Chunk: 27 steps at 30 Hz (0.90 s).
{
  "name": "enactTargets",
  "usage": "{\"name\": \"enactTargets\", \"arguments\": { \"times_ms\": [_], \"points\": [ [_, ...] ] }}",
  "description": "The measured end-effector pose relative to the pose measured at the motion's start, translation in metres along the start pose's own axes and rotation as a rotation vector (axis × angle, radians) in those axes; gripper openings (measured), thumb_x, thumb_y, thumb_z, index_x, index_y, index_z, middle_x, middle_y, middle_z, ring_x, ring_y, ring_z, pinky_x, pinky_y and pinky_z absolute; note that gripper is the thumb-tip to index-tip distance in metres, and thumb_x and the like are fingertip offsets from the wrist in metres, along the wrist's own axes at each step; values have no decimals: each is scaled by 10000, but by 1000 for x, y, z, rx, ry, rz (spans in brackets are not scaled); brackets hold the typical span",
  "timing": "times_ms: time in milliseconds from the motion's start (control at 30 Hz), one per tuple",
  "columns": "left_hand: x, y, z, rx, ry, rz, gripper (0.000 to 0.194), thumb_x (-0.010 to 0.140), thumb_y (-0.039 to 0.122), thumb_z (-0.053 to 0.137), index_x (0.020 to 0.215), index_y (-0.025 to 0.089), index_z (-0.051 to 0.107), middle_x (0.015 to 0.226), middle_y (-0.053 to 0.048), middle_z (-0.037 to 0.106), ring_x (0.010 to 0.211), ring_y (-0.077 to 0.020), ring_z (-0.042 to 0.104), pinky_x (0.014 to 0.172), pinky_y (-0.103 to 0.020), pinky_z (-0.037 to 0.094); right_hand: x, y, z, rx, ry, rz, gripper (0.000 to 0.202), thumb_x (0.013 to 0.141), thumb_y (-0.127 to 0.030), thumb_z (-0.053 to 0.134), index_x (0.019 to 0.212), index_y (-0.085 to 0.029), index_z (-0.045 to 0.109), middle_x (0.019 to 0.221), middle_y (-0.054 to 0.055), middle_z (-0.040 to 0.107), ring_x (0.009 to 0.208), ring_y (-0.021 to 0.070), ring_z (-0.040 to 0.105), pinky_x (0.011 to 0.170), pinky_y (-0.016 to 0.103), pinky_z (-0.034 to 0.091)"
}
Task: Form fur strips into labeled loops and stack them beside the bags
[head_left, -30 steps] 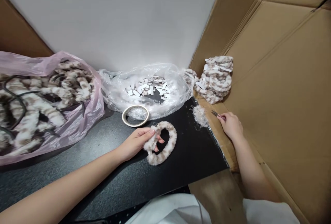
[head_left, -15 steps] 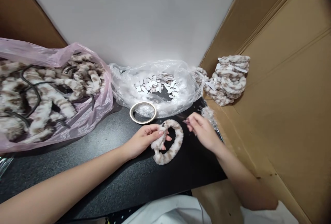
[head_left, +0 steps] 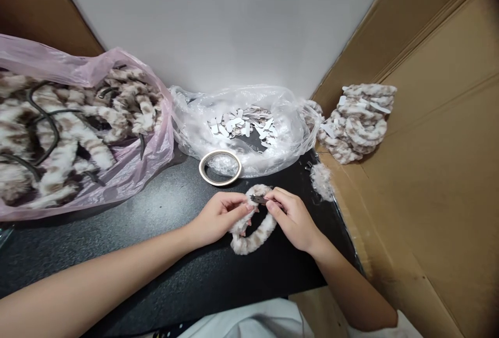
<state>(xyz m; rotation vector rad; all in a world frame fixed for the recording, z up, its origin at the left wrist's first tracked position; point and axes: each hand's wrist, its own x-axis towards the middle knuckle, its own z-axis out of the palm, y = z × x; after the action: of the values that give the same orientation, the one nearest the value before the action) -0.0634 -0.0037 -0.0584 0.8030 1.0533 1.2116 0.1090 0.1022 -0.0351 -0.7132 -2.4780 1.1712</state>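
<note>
My left hand (head_left: 222,217) is closed on a fluffy white-and-brown ring (head_left: 255,240), pinching its left side between thumb and fingers. The ring forms a loop just above the black table. At its top, my right hand (head_left: 294,218) pinches a small dark narrow piece (head_left: 259,199). This piece points left toward my left fingertips; whether it is a tool or the end of a dark cord, I cannot tell. My right fingers partly hide the ring's upper right side.
A pink plastic bag (head_left: 154,158) of furry strips and dark cords lies left. A clear bag (head_left: 290,143) with white tags sits behind a tape roll (head_left: 201,170). Tagged fluffy rings (head_left: 360,125) are stacked right, near a fluff clump (head_left: 322,179). Cardboard (head_left: 436,171) walls the right.
My right hand has moved left and down to the ring, bringing the dark piece against its top. My left hand keeps its hold. The view has shifted slightly.
</note>
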Motion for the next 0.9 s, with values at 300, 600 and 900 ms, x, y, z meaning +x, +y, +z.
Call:
{"name": "enactTargets", "arguments": {
  "times_ms": [300,600,900],
  "points": [
    [0,-3,-1,194,1,79,321,868,368,605,679,108,601,582,18,557,472,-89,536,434,-175,422,-1,-4,3,-121,7,-25,173,930,-302,487,852,-197,599,806,19,604,765,162,578,673,262,401],
    [0,-1,0,259,2,114,327,880,342,578,645,115,574,555,24,527,479,-85,508,440,-171,395,-2,-5,7,-94,27,-20,203,938,-301,481,808,-186,587,759,13,591,720,147,565,657,250,385],
    [-1,-2,0,302,7,116,321,877,331,570,645,111,596,547,23,531,480,-84,494,446,-171,391,-3,-1,10,-92,18,-18,206,945,-319,470,823,-197,583,789,15,608,732,151,572,650,247,380]
  ]
}}
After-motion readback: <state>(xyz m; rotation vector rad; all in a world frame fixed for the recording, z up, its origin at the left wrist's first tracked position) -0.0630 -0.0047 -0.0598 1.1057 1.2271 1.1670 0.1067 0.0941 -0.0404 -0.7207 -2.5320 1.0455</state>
